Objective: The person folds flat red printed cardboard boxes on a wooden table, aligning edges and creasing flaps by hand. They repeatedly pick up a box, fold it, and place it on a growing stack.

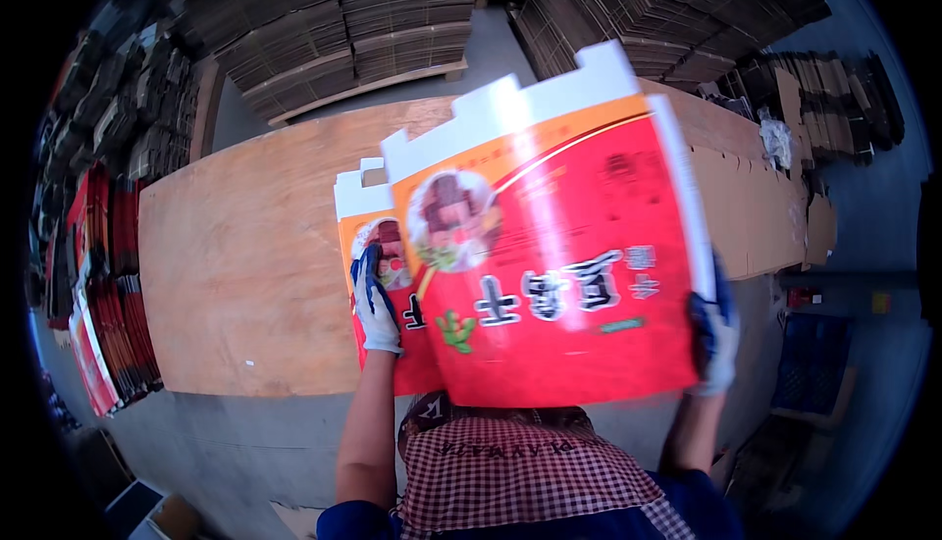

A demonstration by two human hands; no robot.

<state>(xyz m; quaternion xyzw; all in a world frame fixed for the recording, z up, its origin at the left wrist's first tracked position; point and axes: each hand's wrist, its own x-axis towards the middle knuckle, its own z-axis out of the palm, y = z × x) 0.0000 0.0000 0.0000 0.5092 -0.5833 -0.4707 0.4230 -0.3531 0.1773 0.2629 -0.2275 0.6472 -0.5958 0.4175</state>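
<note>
Two flat red printed cartons with notched white flaps and orange bands overlap in front of me. The front carton (559,246), tilted up over the table's near edge, covers much of the rear carton (417,363). My right hand (720,339), in a white and blue glove, is closed around the front carton's right edge; its fingers are partly hidden. My left hand (377,305), gloved alike, grips the rear carton near its left side, beside the front carton's left edge. The thumb side faces up, and some fingertips are hidden.
A wooden table (245,275) spreads before me, with brown cardboard (746,206) on its right. Folded red cartons (118,314) are stacked at the left. Tall cardboard stacks on pallets (392,35) stand beyond, and a blue crate (812,359) sits at lower right.
</note>
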